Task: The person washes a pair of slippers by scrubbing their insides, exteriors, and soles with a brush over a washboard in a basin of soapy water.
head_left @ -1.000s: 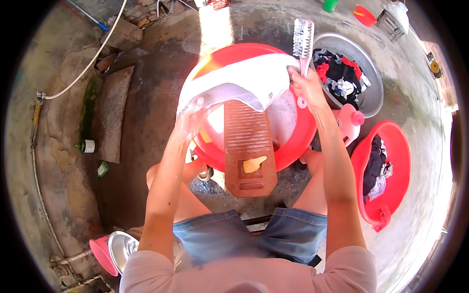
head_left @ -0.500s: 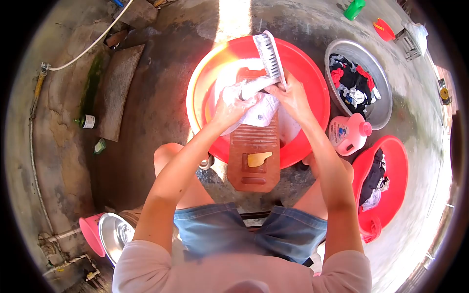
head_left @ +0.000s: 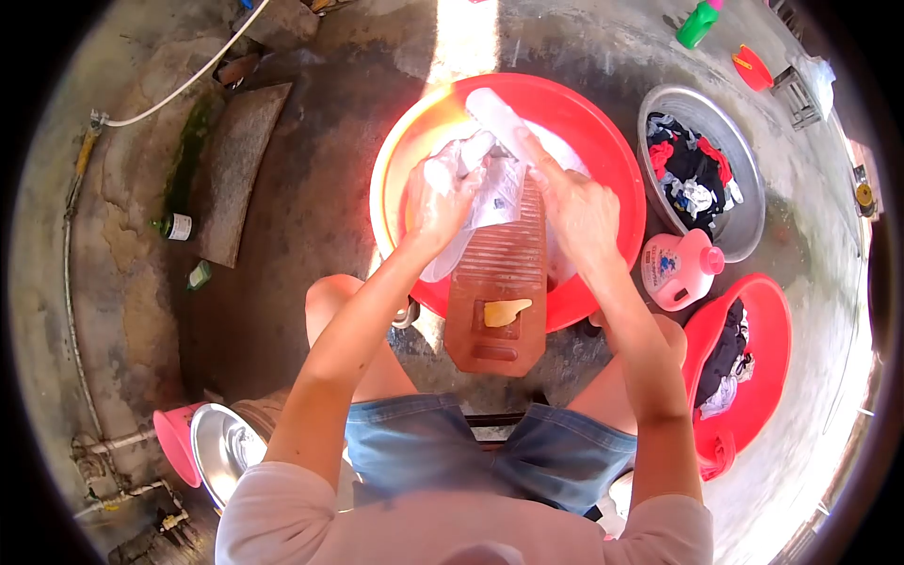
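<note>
The person's left hand (head_left: 441,202) is closed on a bunched white cloth (head_left: 496,201) — held over the middle of the red basin (head_left: 623,188), across the ribs of 1 brown washboard (head_left: 499,262). The right hand (head_left: 582,212) grips a brush (head_left: 497,117), its smooth back up, slanting towards the basin's far edge. The board's lower end juts past the near rim — 1 yellowish piece of soap (head_left: 507,312) lies in its recess.

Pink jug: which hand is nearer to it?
Right. The right hand is right of the washboard, toward the pink jug but not touching it; the left hand is left of the washboard, farther away.
</note>
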The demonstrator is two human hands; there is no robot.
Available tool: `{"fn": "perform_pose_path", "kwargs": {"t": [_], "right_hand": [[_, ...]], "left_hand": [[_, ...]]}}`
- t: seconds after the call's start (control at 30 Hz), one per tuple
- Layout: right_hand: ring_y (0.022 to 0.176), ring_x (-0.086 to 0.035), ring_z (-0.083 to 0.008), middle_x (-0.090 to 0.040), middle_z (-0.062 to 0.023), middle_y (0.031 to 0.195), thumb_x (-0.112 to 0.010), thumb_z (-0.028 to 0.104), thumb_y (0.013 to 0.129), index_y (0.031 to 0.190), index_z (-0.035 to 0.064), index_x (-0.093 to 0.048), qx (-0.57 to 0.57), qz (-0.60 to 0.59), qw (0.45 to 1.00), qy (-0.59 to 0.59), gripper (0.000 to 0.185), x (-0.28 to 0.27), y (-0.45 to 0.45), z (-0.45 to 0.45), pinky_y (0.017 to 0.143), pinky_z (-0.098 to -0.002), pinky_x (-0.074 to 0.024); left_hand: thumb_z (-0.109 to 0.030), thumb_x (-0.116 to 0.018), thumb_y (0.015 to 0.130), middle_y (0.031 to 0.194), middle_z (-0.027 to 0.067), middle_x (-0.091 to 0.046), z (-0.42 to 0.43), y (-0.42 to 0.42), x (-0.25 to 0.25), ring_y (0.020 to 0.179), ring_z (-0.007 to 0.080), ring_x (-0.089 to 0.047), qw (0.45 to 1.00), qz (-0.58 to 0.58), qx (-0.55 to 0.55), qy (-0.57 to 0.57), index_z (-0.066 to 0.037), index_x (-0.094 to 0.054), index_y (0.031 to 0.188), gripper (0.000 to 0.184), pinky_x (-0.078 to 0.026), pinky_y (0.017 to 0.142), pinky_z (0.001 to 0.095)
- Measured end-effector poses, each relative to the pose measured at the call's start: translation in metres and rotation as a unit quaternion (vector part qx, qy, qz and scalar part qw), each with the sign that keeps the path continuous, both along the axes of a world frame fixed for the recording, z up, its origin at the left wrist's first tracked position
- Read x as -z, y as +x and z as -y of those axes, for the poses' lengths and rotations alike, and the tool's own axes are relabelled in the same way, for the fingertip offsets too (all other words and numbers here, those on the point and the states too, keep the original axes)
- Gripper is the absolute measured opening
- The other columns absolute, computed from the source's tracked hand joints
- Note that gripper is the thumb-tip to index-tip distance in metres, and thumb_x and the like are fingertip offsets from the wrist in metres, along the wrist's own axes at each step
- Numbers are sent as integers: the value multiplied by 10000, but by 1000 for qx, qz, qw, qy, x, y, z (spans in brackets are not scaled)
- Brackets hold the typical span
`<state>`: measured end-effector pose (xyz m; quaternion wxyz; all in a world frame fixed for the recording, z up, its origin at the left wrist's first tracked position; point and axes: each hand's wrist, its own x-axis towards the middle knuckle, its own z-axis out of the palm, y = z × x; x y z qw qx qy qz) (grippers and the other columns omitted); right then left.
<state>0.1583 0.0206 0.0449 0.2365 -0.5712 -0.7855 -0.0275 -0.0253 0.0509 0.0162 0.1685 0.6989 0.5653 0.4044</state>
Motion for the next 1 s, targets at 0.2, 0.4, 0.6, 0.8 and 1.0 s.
{"fn": "perform_pose_path", "kwargs": {"t": [0.2, 0.4, 0.6, 0.8, 1.0], "right_hand": [[450, -579, -258, -544, -106, 521, -568, 206, 852, 1328, 321, -457, 41, -36, 998, -16, 503, -5, 7, -13, 414, -402, -457], [441, -574, -283, -561, -102, 529, -572, 241, 864, 1325, 338, -454, 34, -59, 997, -30, 485, -6, 5, -10, 431, -409, -475], [445, -574, -278, -559, -109, 518, -538, 251, 886, 1313, 335, -466, -23, -51, 998, -28, 442, -7, -12, 13, 424, -403, -470], [477, -596, -272, -609, -130, 621, -532, 237, 883, 1289, 306, -505, -66, -52, 996, 5, 413, 1, -19, 16, 419, -399, -471], [428, -567, -258, -584, -118, 584, -580, 198, 850, 1327, 366, -446, 2, -77, 997, 8, 523, 2, -8, -7, 405, -378, -471]], "left_hand": [[-138, -665, 770, 742, 170, -644, 6, 1, -4, 660, 266, -633, 999, 8, -8, 35, 10, -637, 943, 229, -480, 635, 326], [-68, -692, 699, 780, 163, -649, 9, -4, -9, 703, 295, -649, 997, -38, 15, 65, 1, -645, 932, 248, -500, 648, 342], [-46, -706, 657, 800, 158, -639, -2, -8, -5, 703, 322, -624, 991, -65, 18, 114, -25, -655, 948, 297, -503, 651, 357], [-53, -682, 697, 817, 133, -663, 0, -7, 1, 767, 229, -657, 998, 65, 10, 15, -4, -648, 986, 295, -491, 706, 329], [-187, -667, 773, 811, 147, -663, 5, 1, -23, 726, 188, -618, 982, 146, -30, -113, 28, -644, 928, 266, -471, 666, 330]]}}
